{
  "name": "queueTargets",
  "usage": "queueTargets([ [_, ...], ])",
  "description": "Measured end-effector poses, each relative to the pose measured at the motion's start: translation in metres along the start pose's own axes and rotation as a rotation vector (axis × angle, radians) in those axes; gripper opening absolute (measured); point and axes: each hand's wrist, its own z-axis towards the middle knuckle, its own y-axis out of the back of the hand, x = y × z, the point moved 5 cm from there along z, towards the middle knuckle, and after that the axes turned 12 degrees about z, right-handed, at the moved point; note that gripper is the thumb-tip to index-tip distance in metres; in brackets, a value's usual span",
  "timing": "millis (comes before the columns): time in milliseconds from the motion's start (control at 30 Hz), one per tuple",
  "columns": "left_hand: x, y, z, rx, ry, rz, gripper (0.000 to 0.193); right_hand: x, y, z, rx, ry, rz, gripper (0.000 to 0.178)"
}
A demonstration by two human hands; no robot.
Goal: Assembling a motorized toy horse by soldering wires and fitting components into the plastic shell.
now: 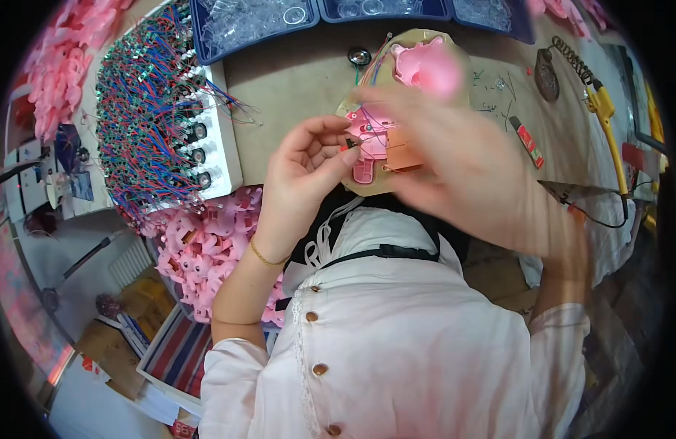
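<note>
My left hand (308,154) is closed in a pinch beside an open pink plastic shell (363,170), with a small black part (352,142) between thumb and fingertips. Thin wires cross the shell, and an orange-brown flat piece (402,151) lies over its right side. Over the right part of the work, my right hand (462,157) is smeared by motion; its fingers cannot be made out. Another pink shell half (426,64), rounded and hollow, sits behind, partly blurred over. A small round speaker (359,56) on wires lies at the back of the shells.
Wired circuit boards with speakers (144,110) heap at the left on a white tray (224,139). Blue bins (257,45) of clear plastic parts line the back. Pink parts (206,249) fill a container below left. A yellow soldering iron (601,106) and a red tube (527,141) are at right.
</note>
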Motion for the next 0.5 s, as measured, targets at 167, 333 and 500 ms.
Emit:
queueTargets([
  [167, 0.0, 0.002, -0.01, -0.117, -0.144, 0.158, 0.025, -0.015, -0.029, 0.019, 0.267, 0.018, -0.093, 0.04],
  [333, 0.004, 0.005, -0.014, -0.245, -0.168, 0.294, 0.024, -0.018, -0.03, 0.012, 0.231, 0.141, -0.241, 0.028],
  [500, -0.01, 0.006, -0.017, -0.279, -0.468, 0.854, 0.015, -0.012, -0.03, 0.016, 0.12, 0.233, -0.165, 0.02],
])
